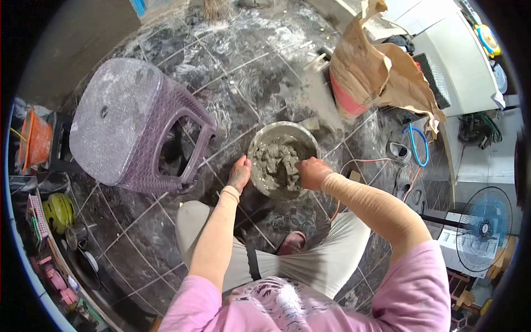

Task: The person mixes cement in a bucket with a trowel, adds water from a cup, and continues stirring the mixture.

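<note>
Left hand [239, 172] lies against the bucket [258, 136] at its nine o'clock, apparently steadying it; whether it grips is unclear. Right hand [314, 173] is curled into a fist at three o'clock over the grey mix [275, 159], any tool hidden. Bucket sits on the floor [135, 238] beyond the knees [193, 217], likely for two-handed reach. Sack [359, 63] stands at one, stool [119, 122] nearer ten.
</note>
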The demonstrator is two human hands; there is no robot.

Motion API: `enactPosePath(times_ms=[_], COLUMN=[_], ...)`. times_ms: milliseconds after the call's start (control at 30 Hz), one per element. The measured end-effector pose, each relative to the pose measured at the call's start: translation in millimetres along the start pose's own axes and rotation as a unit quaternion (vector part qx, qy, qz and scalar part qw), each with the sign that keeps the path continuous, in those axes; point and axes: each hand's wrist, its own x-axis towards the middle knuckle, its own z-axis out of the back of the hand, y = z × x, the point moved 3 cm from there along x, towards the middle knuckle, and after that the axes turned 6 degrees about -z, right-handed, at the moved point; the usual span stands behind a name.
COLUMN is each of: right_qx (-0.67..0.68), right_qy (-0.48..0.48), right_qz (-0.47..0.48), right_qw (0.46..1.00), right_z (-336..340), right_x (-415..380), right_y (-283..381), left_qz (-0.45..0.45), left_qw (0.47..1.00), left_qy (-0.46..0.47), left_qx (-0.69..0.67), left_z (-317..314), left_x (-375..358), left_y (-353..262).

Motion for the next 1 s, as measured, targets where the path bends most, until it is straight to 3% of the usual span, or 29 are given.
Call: enactPosePath(times_ms=[100,133,233,267,367,467,567,633,700,733,833,933,1000], right_qx=[0.006,0.067,0.024,0.212,0.455,0.467,0.223,0.083,-0.069,-0.106,-0.206,-0.156,-0.096], right_qy=[-0.041,0.004,0.186,0.159,0.187,0.177,0.076,0.025,-0.067,-0.01,-0.04,-0.048,-0.078], right_qz=[-0.018,-0.029,0.015,-0.027,-0.149,-0.131,-0.052,0.024,0.151,0.056,0.117,0.077,0.053], right_qw=[0.999,0.997,0.982,0.964,0.858,0.856,0.97,0.996,0.984,0.993,0.971,0.984,0.991], right_z=[22.2,24.5,39.6,24.5,47.3,70.7,110.8,115.8,101.8,112.2,84.3,52.8,32.9], right_x=[-1.9,1.6,9.1,28.6,-5.6,-44.3,-87.7,-95.6,-90.8,-105.6,-86.6,-42.7,-22.8], right_y=[16.1,16.4,8.6,-12.9,-24.9,-25.1,-15.1,-14.3,-20.0,-3.0,1.4,-12.1,-18.3], left_qz=[0.029,0.021,0.017,0.01,-0.002,-0.014,-0.049,-0.072,0.006,-0.01,-0.039,-0.025,-0.035], left_qw=[0.998,0.999,0.999,1.0,1.0,0.999,0.997,0.995,0.988,0.99,0.992,0.99,0.994], left_qy=[0.042,0.04,0.001,0.003,0.002,0.001,0.027,0.027,0.13,0.104,0.05,0.097,0.053], left_qx=[0.028,0.028,-0.034,-0.02,0.013,0.041,0.056,0.062,0.086,0.095,0.11,0.099,0.092], left_z=[10.1,10.6,6.9,5.6,3.0,4.8,8.2,11.7,23.4,20.6,18.1,16.6,9.9], left_x=[0.8,-0.9,0.8,5.9,13.8,16.5,36.9,39.4,29.8,32.8,35.7,41.9,41.4], left_y=[-30.8,-37.0,-24.0,-15.7,-8.4,-17.0,-13.5,-26.4,-64.6,-59.7,-44.6,-39.0,-33.3])
